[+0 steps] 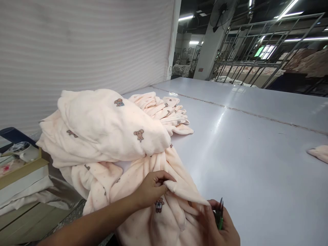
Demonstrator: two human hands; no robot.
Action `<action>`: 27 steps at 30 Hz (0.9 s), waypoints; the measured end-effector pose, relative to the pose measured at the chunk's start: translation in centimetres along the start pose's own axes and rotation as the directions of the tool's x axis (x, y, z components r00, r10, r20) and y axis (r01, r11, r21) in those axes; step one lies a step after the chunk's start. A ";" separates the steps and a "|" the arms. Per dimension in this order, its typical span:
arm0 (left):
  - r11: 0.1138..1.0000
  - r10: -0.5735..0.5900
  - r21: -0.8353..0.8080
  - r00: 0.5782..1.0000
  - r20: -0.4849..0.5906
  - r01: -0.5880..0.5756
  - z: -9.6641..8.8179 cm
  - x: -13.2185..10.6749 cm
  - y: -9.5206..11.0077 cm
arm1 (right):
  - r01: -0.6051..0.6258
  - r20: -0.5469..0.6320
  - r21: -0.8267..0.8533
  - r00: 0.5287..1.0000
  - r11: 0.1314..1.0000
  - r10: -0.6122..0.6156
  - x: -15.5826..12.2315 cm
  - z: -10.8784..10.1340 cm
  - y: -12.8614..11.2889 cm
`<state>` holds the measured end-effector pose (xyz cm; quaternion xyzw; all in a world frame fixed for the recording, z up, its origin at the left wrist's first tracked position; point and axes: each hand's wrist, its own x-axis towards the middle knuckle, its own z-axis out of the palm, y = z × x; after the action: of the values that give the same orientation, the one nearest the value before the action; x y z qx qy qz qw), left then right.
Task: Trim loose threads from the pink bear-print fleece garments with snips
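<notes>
A pale peach, plush fabric point(138, 177) printed with small teddy bears hangs over the near table edge. My left hand point(151, 188) pinches a raised edge of it between thumb and fingers. At the lower right, my right hand point(222, 225) is closed on the same fabric's edge. Small thread snips point(219, 213) with dark blades and a green part are also held in my right hand, blades pointing up. Behind my hands lies a big bundled heap point(102, 126) of the same bear-print fabric, with a gathered piece point(164, 109) beyond it.
The smooth pale table point(256, 164) stretches right and away, crossed by a seam. Another peach fabric corner point(319, 152) lies at the right edge. A whitish sheet point(84, 44) hangs at left above a box of odds and ends point(23, 164). Metal rack frames point(256, 65) stand behind.
</notes>
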<state>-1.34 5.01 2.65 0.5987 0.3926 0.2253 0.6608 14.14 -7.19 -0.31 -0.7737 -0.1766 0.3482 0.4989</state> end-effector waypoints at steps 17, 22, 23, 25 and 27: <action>0.969 -0.177 -0.166 0.983 0.056 0.184 -0.8 0.9 0.4 | -0.048 0.010 -0.092 0.999 0.995 0.049 1.9 -1.1 0.1; 0.980 -0.170 -0.096 0.984 0.053 0.174 -1.0 1.1 -0.1 | -0.093 0.000 -0.099 0.996 0.991 0.093 2.0 -1.7 0.8; 0.983 -0.165 -0.073 0.985 0.052 0.169 -1.0 1.1 -0.1 | -0.084 0.014 -0.095 0.996 0.992 0.085 2.1 -1.6 1.0; 0.988 -0.155 -0.012 0.987 0.047 0.156 -1.0 1.0 -0.1 | -0.067 0.061 -0.090 0.996 0.994 0.072 2.5 -1.5 1.3; 0.989 -0.133 0.071 0.991 0.020 0.131 -0.8 0.8 0.4 | -0.048 0.109 -0.081 0.992 0.996 0.056 2.7 -1.5 1.4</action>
<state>-1.41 6.21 2.88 0.5969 0.4307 0.1598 0.6577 16.98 -7.08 -2.21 -0.7763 -0.1973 0.3966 0.4486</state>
